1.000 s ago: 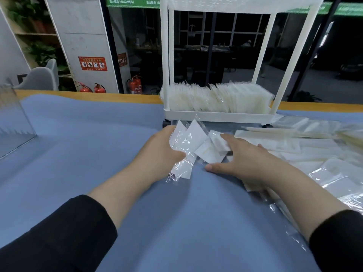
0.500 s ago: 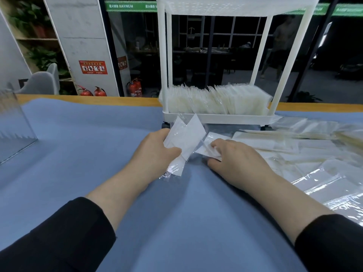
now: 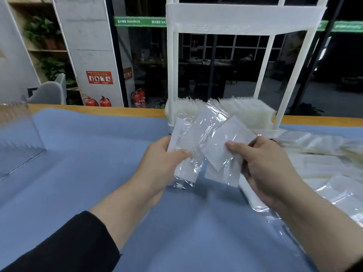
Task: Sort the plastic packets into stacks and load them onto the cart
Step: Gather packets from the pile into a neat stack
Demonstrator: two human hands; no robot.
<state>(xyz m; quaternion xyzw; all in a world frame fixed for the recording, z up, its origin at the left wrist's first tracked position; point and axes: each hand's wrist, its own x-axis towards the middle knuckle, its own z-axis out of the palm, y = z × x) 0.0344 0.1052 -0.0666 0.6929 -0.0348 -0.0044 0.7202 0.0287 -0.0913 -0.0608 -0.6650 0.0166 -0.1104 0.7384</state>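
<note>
— Loaded? Cart [image 3: 276,132], lower shelf: upright rows of packets [image 3: 247,112].

— In hand? Left hand [image 3: 161,163] and right hand [image 3: 269,169] each pinch fanned packets [image 3: 220,146], unsquared.

— Outstanding? Loose pile [image 3: 324,165] on the table [image 3: 98,173], seemingly much left.

Blue-covered table [image 3: 98,173]: white cart [image 3: 275,132] at far edge, loose packets [image 3: 324,173] spread right, clear box [image 3: 17,138] left.

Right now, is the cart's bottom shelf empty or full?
Nearly full: rows of upright packets crowd the cart's bottom shelf.
</note>
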